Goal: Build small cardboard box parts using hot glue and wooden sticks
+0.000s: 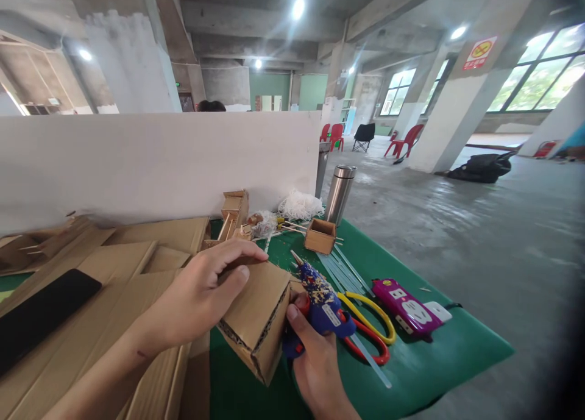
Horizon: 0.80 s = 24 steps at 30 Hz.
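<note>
My left hand (201, 295) grips a brown cardboard box (256, 304) at its upper left. Its thumb presses on the top panel, and its other fingers bend over the far edge. The box is tilted, with raw corrugated edges facing me. My right hand (315, 353) is closed around the handle of a blue glue gun (322, 295) with a red trigger, close against the box's right side. Crumbs cling to the gun's body, and its nozzle points up and left. A clear glue stick (372, 360) sticks out behind it. Most of my right fingers are hidden.
Right of the gun lie yellow-and-red scissor handles (381, 316) and a purple case (406, 307). Behind are glue sticks (340, 267), a small open cardboard box (320, 237), white shreds (299, 205) and a steel flask (340, 194). Cardboard sheets (114, 298) and a black phone-like slab (46, 313) lie left.
</note>
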Tool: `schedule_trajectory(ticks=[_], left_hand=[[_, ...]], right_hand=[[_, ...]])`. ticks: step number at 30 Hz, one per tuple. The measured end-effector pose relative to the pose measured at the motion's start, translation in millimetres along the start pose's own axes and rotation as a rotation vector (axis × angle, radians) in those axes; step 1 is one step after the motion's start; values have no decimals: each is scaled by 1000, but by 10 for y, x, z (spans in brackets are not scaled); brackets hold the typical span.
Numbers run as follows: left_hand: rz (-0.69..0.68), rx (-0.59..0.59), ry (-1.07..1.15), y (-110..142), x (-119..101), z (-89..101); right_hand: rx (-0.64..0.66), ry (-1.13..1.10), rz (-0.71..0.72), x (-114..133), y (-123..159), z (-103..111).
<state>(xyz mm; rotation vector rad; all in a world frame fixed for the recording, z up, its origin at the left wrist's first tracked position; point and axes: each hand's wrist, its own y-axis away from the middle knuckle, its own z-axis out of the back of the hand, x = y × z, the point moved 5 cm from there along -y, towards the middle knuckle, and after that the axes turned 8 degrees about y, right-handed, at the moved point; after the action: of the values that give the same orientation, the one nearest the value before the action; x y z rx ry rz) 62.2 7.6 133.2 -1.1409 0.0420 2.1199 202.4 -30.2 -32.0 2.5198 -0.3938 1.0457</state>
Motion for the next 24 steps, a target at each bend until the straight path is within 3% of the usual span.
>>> schedule_trajectory(ticks=[15,19,21,23,24], left_hand=[[-10,-8,-95,-13,-53,-70],[-11,-25,-100,-12,-39,-66],[-12,-25,-110,-9,-48,-65],[-15,-22,-120,-6,-63,-64],[-13,-19,-125,-4,-69,-65]], right_hand=[[40,121,57,1,-47,110],[80,359,275,280,-32,333],[181,567,392,484,8,416],[372,831,418,638,68,427],[384,913,424,730,93,447]])
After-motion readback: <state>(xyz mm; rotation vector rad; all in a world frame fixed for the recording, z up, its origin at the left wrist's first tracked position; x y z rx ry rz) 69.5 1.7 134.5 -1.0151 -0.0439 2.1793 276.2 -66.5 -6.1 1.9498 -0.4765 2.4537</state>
